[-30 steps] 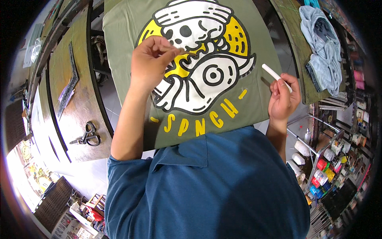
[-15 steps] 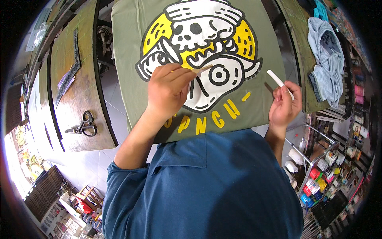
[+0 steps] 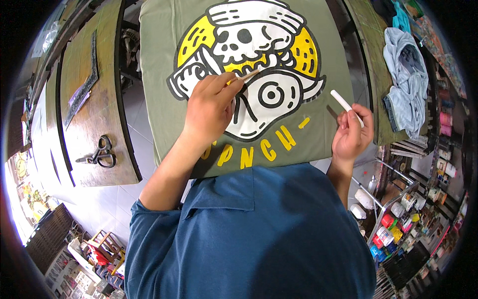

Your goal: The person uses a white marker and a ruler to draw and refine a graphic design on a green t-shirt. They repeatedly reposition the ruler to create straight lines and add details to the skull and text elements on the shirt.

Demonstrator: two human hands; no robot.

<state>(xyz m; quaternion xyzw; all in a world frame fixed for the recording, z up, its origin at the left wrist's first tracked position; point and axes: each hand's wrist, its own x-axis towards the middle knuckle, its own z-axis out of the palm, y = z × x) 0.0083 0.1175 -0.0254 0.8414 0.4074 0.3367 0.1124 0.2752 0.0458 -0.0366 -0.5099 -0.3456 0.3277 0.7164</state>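
L hand (image 3: 210, 104) is over the print (image 3: 279, 79), fingers bunched & closed round a thin brownish stick (image 3: 249, 75), slim, straight, pointing up & R. Its far end is at the skull's lower jaw, just above the round eye shape; can't tell if it's touching.

R hand (image 3: 351, 137) is by the lower R edge of the tee (image 3: 162, 65), thumb & fingers pinching a white tube (image 3: 342, 101): smooth, rod-like, tilted up-L, top end overlapping the tee's R margin in view.

Tee = olive cloth, matte, laid mostly flat in front of the torso, btwn two side boards. Print has flat white & yellow fills w/ thick blk outlines, rounded shapes, short dashes; yellow letters (image 3: 271, 152) in a curved row below, partly behind L forearm.

L board (image 3: 107, 65): brown, scuffed, shiny in spots, w/ blk scissors (image 3: 103, 154) (looped handles) near the lower end & a dark bent strip (image 3: 89, 82) higher up. R board (image 3: 368, 50): greenish-brown, w/ a crumpled pale grey-blue cloth (image 3: 406, 84), soft folds. Lower R: metal-tube rack (image 3: 383, 207), small coloured pots (image 3: 391, 234) beside it. Torso's in a blue top (image 3: 239, 234), soft knit look.
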